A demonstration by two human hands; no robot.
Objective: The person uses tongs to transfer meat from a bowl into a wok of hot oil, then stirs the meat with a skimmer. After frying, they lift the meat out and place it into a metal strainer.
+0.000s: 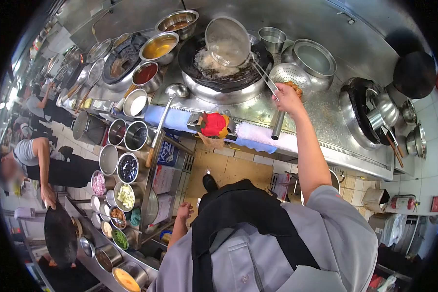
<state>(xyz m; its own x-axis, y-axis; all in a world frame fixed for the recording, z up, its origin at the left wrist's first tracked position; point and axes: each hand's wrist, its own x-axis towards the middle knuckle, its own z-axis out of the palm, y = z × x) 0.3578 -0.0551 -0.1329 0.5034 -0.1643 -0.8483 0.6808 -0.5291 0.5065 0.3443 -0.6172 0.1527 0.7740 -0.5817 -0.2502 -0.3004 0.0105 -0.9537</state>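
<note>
My right hand [287,99] is closed round the handle of a round mesh strainer [228,41]. The strainer is over the wok [190,56], where pale, bubbling food or oil [207,62] shows beside and below the mesh. Beside that hand, a perforated ladle [288,74] holds some browned food [294,87], and its handle hangs over the counter's front edge. Low at my side, my left hand [185,210] has its fingers partly curled, with nothing seen in them; it is near the cart of ingredient pots.
Sauce pots [147,74], an oil bowl [159,46] and a long-handled ladle [176,91] are left of the wok. A second wok station [357,112] is at the right. A cart with pots [128,167] stands at the left, beyond it a co-worker [34,158] holding a black wok [61,235].
</note>
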